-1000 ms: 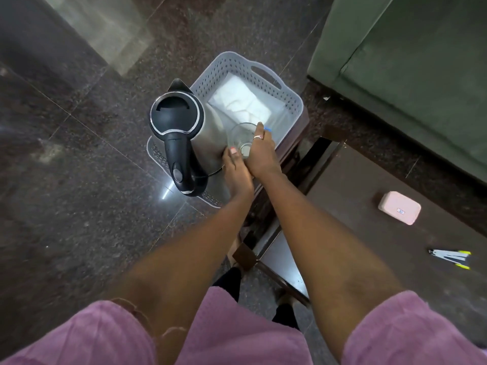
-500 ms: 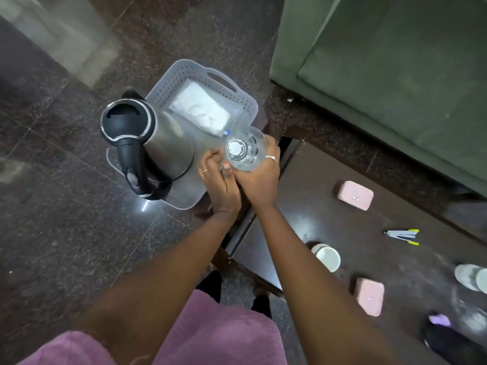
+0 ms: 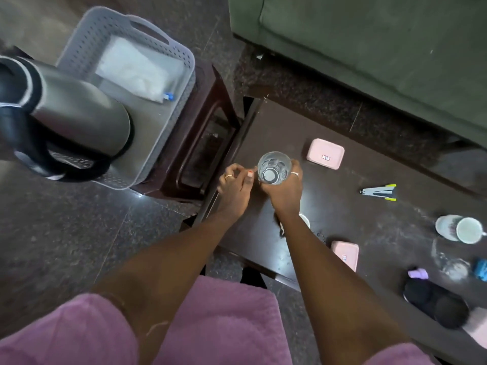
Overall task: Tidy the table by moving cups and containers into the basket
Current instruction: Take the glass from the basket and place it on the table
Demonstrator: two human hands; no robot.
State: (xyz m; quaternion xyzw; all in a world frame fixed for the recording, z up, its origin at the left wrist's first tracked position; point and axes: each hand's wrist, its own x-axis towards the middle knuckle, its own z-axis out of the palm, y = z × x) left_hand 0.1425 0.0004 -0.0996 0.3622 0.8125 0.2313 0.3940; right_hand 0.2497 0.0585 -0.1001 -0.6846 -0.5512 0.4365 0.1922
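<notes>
Head view: dark table (image 3: 290, 127) (dusty) beside green sofa (image 3: 369, 48)

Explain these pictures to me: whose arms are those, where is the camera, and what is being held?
No machine here: a person works with bare hands, filmed by a camera worn on the head, looking down. The right hand grips a clear drinking glass above the dark brown table. The left hand is beside it, fingers curled; contact is unclear. On the table lie two pink rectangular boxes and a white mug on its side. The grey perforated basket holds a steel kettle.
</notes>
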